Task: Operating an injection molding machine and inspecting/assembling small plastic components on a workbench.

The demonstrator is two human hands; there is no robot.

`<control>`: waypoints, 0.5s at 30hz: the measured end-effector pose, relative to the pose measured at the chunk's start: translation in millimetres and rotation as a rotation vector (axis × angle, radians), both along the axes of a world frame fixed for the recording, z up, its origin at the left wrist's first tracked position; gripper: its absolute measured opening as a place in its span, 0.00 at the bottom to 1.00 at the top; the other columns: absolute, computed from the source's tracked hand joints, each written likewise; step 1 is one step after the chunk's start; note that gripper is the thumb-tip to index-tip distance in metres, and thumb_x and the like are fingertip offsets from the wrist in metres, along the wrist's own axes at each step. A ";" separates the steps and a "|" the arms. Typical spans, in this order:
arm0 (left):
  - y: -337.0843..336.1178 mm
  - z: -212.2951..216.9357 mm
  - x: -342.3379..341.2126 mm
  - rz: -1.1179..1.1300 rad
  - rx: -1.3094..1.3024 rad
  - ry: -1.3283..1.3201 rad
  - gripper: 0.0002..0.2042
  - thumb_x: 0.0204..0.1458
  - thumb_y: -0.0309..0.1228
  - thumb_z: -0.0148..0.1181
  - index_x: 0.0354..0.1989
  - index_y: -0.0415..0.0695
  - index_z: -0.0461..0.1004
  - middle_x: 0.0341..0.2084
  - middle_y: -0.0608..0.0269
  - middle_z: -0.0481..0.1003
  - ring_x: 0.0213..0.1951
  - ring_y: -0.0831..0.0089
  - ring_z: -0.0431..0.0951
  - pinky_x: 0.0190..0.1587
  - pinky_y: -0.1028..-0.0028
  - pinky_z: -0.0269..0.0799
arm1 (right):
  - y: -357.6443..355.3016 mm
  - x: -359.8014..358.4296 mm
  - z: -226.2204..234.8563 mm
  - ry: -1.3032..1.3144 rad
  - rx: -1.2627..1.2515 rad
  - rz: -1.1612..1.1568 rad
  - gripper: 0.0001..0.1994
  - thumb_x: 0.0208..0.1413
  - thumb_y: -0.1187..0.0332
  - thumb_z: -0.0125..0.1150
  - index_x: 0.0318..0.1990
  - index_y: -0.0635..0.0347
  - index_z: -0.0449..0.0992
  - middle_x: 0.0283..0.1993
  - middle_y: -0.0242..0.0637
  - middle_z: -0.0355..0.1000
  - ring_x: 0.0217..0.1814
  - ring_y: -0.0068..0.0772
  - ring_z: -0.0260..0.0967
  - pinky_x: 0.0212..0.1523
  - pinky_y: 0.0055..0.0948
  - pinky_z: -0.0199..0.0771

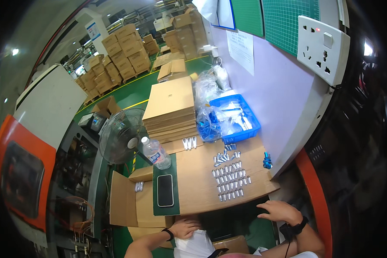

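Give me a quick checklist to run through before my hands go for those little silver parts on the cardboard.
1. Left hand free: ok, it rests at the near table edge, holding nothing visible.
2. Right hand free: ok, open and flat on the near edge.
3. Silver parts laid out: ok, mostly in rows on the cardboard sheet, a looser clump at the far end.
4. Phone out of the way: ok, left of the rows on the green mat.
5. Water bottle steady: cannot tell, it looks tilted.
6. Blue bin stocked: ok, bags inside.
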State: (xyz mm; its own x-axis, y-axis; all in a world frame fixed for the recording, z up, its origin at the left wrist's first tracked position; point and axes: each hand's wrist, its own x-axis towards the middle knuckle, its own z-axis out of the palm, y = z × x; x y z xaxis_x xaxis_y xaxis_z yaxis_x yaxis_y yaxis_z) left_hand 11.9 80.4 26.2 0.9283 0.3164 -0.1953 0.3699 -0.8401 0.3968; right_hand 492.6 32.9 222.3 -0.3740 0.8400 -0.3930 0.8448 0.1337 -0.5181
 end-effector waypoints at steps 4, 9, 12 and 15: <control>-0.5 2.5 0.8 0.012 -0.008 -0.010 0.25 0.55 0.39 0.43 0.61 0.48 0.68 0.63 0.59 0.68 0.66 0.59 0.62 0.68 0.53 0.53 | -0.2 -0.7 -0.8 -0.019 -0.030 0.010 0.29 0.61 0.47 0.54 0.62 0.58 0.69 0.52 0.50 0.74 0.57 0.52 0.69 0.57 0.43 0.70; -0.3 5.4 2.3 0.004 -0.002 -0.044 0.25 0.55 0.39 0.43 0.61 0.47 0.69 0.62 0.59 0.68 0.66 0.59 0.62 0.68 0.54 0.53 | -1.2 -0.6 -1.7 -0.005 -0.021 0.009 0.29 0.61 0.47 0.54 0.62 0.58 0.69 0.53 0.50 0.73 0.57 0.52 0.69 0.57 0.42 0.70; -1.0 6.1 2.2 0.007 0.006 -0.027 0.24 0.55 0.39 0.44 0.60 0.46 0.69 0.61 0.59 0.69 0.66 0.59 0.63 0.68 0.55 0.53 | -1.5 -0.4 -1.0 -0.003 -0.029 -0.001 0.29 0.62 0.47 0.54 0.62 0.58 0.69 0.53 0.50 0.73 0.57 0.52 0.69 0.58 0.42 0.70; -1.3 5.8 1.9 0.010 0.015 -0.010 0.24 0.55 0.39 0.44 0.60 0.47 0.69 0.62 0.59 0.69 0.66 0.59 0.63 0.68 0.55 0.53 | -1.7 -1.0 -0.2 -0.007 -0.025 -0.002 0.28 0.62 0.47 0.54 0.62 0.58 0.69 0.53 0.50 0.73 0.58 0.52 0.69 0.58 0.42 0.70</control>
